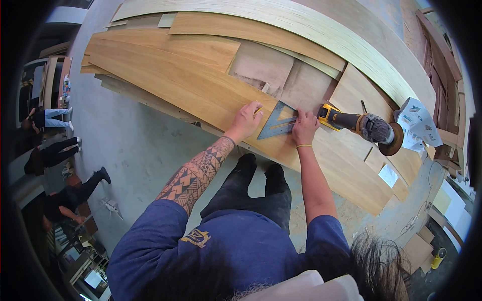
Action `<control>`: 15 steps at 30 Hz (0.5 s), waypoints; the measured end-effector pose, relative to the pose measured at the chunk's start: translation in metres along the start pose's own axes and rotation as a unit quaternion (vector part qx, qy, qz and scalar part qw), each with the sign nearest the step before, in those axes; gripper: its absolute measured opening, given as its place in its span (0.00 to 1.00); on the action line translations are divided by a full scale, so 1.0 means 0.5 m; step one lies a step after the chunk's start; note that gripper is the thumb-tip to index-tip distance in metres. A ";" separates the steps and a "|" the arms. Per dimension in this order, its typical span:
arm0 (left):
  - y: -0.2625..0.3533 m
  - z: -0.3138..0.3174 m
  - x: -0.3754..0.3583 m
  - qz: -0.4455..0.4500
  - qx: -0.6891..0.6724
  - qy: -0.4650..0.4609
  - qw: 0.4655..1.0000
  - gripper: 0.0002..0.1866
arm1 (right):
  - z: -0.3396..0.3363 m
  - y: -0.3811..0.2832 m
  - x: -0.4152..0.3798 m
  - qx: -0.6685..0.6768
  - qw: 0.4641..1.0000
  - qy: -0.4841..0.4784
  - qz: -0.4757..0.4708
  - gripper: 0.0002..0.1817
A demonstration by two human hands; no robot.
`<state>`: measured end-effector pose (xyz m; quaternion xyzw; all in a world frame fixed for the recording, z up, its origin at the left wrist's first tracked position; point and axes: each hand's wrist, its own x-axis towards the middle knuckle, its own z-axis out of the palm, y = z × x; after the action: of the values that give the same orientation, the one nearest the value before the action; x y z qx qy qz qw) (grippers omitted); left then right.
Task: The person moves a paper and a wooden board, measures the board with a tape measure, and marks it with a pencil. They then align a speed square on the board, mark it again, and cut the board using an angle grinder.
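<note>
My left hand is closed around a short yellow pencil, its fingers resting on a long wood veneer board. To its right a blue-grey triangular speed square lies flat on the same board. My right hand grips the square's right side, the fingers bent over its edge. Just right of that hand, a yellow and black cordless angle grinder lies on the boards, its brown disc facing right.
Overlapping thin boards cover the work surface. A crumpled printed sheet lies beyond the grinder. Stacked timber stands at the far right. Several people, one in dark clothes, are off to the left across the grey floor.
</note>
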<state>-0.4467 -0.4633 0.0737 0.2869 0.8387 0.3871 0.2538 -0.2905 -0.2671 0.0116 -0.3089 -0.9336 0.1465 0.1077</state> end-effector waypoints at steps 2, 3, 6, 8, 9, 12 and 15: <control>0.004 -0.002 0.001 -0.007 0.003 -0.006 1.000 0.15 | 0.001 0.000 0.000 -0.001 1.000 0.000 0.001 0.17; 0.006 -0.003 0.002 -0.007 0.003 -0.007 1.000 0.15 | 0.002 0.000 0.000 -0.001 1.000 0.000 0.002 0.18; 0.005 -0.002 0.005 -0.009 0.007 -0.008 1.000 0.15 | 0.002 -0.002 -0.001 -0.003 1.000 0.002 0.003 0.17; 0.006 0.000 0.005 -0.009 0.011 -0.007 1.000 0.14 | 0.002 -0.001 -0.001 -0.002 1.000 0.004 0.003 0.17; 0.006 0.001 0.006 -0.008 0.011 -0.007 1.000 0.14 | 0.002 0.000 -0.001 -0.001 1.000 0.004 0.002 0.17; 0.008 0.004 0.007 -0.003 0.025 -0.006 1.000 0.14 | 0.005 0.000 -0.001 -0.004 1.000 0.011 0.000 0.17; 0.009 0.004 0.009 -0.004 0.031 0.001 1.000 0.14 | 0.005 0.001 -0.001 -0.005 1.000 0.014 -0.003 0.17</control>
<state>-0.4472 -0.4568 0.0751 0.2905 0.8517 0.3606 0.2454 -0.2908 -0.2677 0.0090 -0.3089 -0.9334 0.1375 0.1199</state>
